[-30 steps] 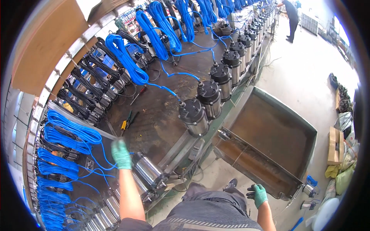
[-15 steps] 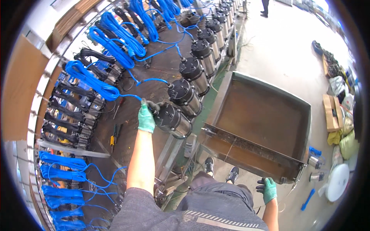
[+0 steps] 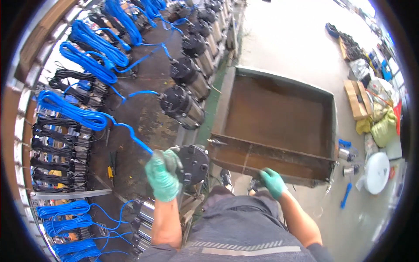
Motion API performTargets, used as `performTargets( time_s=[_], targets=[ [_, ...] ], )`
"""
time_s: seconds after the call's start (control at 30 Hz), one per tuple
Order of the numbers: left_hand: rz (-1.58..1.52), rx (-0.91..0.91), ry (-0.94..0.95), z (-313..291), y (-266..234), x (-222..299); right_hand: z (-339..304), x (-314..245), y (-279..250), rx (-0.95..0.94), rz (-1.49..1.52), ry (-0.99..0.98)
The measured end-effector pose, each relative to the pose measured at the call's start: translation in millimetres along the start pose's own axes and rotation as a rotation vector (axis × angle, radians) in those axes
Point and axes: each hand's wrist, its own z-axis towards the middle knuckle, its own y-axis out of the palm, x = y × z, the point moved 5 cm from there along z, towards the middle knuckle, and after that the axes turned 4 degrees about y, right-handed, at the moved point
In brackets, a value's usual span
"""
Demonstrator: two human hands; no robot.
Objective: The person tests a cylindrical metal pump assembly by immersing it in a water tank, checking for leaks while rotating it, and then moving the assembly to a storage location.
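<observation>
My left hand (image 3: 163, 175), in a green glove with dark fingers, is closed at the edge of a pump's black round top (image 3: 193, 164), where a blue cable (image 3: 139, 140) comes in. The pump's top faces up, and its body is mostly hidden below. From there the cable runs to a blue coil (image 3: 72, 109) on the left side of the bench. My right hand (image 3: 273, 183), also green-gloved, hovers by the near edge of a brown metal tray (image 3: 286, 162). Its fingers are stretched out and hold nothing. Beyond my left hand leans another steel pump with a black top (image 3: 182, 106).
More pumps (image 3: 190, 76) line the bench's right edge, and several steel cylinders (image 3: 143, 222) lie at the near left. Black cable bundles (image 3: 54, 150) fill the left side. Yellow-handled pliers (image 3: 111, 171) lie on the bench. A cardboard box (image 3: 357, 99) and a white round lid (image 3: 377, 173) are at right.
My left hand has drawn the pump nearer to me, out of line with the row, and its top now faces up. My right hand has come up and inward to the tray's near edge.
</observation>
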Motion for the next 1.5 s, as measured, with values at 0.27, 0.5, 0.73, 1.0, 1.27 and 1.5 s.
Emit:
performTargets(
  time_s=[0.27,0.5,0.73,1.0,1.27,1.5],
  targets=[
    [-0.430,-0.028,-0.239,-32.1,58.6,10.1,81.4,49.6,69.3,-0.248,0.716,0.145],
    [-0.524,-0.200,-0.413,-55.7,96.5,-69.0,71.8,52.6,-83.6,0.427,0.207,-0.271],
    [-0.464,-0.238,-0.499,-71.9,98.0,-129.3,77.2,60.7,-119.8,0.640,0.025,-0.264],
    [0.574,-0.515,-0.279,-27.2,23.2,-106.8,91.8,79.6,-134.2,0.660,0.027,-0.580],
    [0.697,0.709,0.351,112.7,-239.6,-1.0,95.0,63.3,-119.9,0.659,-0.025,-0.671],
    [0.246,0.518,0.207,230.1,-284.3,18.8,110.0,71.8,-129.2,0.529,0.063,-0.721]
  ],
)
